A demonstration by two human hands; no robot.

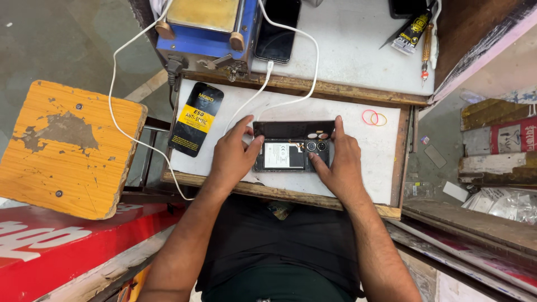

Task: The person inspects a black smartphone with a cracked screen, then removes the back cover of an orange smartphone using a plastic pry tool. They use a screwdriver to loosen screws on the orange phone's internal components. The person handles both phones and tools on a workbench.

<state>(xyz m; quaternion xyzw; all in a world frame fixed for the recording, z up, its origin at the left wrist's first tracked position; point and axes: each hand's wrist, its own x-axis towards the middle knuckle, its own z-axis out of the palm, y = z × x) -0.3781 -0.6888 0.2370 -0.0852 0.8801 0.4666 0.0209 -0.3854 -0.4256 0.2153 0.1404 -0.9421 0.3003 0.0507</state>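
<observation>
2 hands work over an opened phone [291,154] that lies near the middle of our white worktop [386,162]. Far left stands a worn orange stool [67,145], with a white cable [114,100] looping past it toward the worktop. Next comes a flat black and yellow packet [196,118], lying just left of our hands. Our left hand [234,156] rests on the phone's left end, fingers spread and pressing its edge, not clenched. The phone's back is off, showing its battery and 2 round camera lenses; the dark back cover [293,129] lies just behind it. Our right hand [338,162] holds the right end, 1 finger raised along the cover's edge, thumb beside the lenses. Right of it lie 2 rubber bands [373,118], well apart from the phone.
</observation>
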